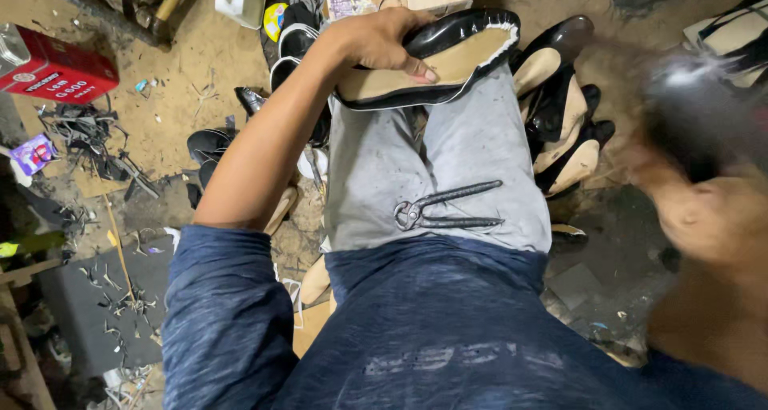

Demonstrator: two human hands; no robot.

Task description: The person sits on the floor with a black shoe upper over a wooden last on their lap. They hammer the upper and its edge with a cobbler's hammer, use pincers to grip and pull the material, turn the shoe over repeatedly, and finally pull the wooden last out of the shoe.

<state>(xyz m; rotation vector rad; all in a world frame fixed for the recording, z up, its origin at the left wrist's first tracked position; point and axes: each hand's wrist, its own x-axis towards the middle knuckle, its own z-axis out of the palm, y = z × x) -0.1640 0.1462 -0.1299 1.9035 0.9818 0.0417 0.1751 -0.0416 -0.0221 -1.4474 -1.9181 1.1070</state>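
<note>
Dusty workshop floor (192,50), littered with scraps, dark shoe uppers (560,106) and a red box (56,70). Left hand (384,38) clamped over an unfinished black shoe (448,58), sole side up on the knee. Right hand (704,210) raised beside it, blurred, grip impossible to tell, apparently swinging something dark. Pincers (444,210) lying untouched on the grey-clad thigh. Probably mid-hammering; next blow needing a steady hold.

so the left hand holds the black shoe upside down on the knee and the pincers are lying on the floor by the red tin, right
Not quite. The left hand does hold the black shoe sole-up on the knee, but the pincers are not on the floor by the red tin. The head view shows them lying on the person's lap, on the grey trousers.
</note>
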